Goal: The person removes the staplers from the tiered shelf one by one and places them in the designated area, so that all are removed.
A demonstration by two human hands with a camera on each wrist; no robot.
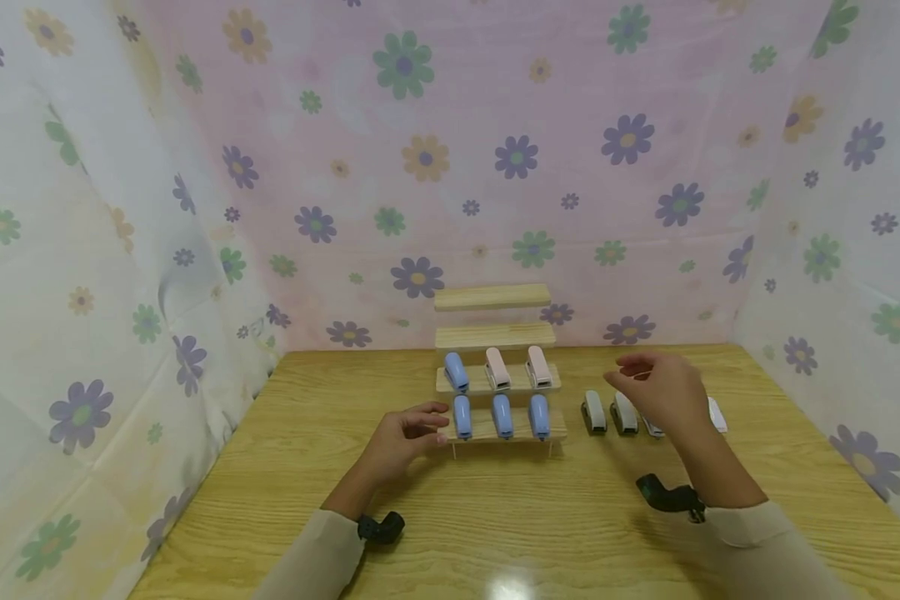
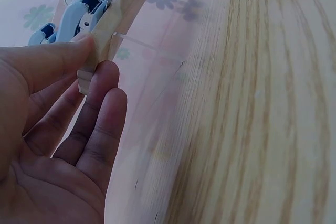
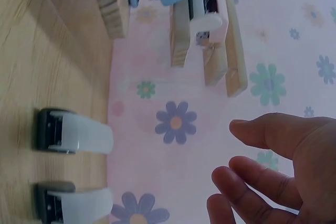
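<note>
A tiered wooden rack (image 1: 498, 337) stands mid-table. Three blue mini staplers (image 1: 502, 416) sit in a row on its lowest step. The step above holds a blue stapler (image 1: 457, 372) at the left and two pink staplers (image 1: 497, 369). My left hand (image 1: 399, 446) pinches the left end of the lowest step (image 2: 107, 38), thumb above and fingertips below. Over the table right of the rack, my right hand (image 1: 663, 392) hovers with loosely bent fingers, holding nothing. Beneath and beside it are grey-white staplers (image 1: 593, 412), partly hidden by the hand.
A white item (image 1: 716, 414) lies right of the right hand, partly covered. The top two steps (image 1: 492, 297) of the rack bear nothing. Flowered cloth (image 1: 465, 108) hangs behind and at both sides of the wooden table (image 1: 450, 525). A dark camera mount sits on each wrist.
</note>
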